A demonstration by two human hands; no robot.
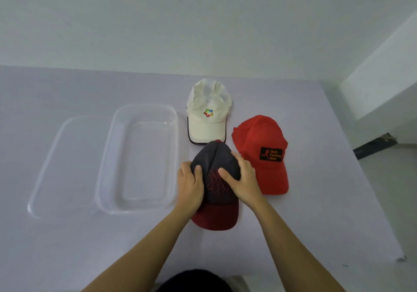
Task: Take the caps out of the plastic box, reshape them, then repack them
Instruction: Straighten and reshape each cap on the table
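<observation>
Fingers [198, 169] of both hands pressed on crumpled grey cap [214, 163], maroon brim, seemingly embroidered front

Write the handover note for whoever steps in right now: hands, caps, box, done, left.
Left hand and right hand: both pressed on the crown of the dark cap, shaping it on the table.
White cap and red cap: lying on the table beyond it, brims toward the person.
Box: empty, open, left of the caps; its lid lies flat beside it on the far left.
Done: all three caps out.
Left: finish shaping the dark cap, then repack all three.
</observation>
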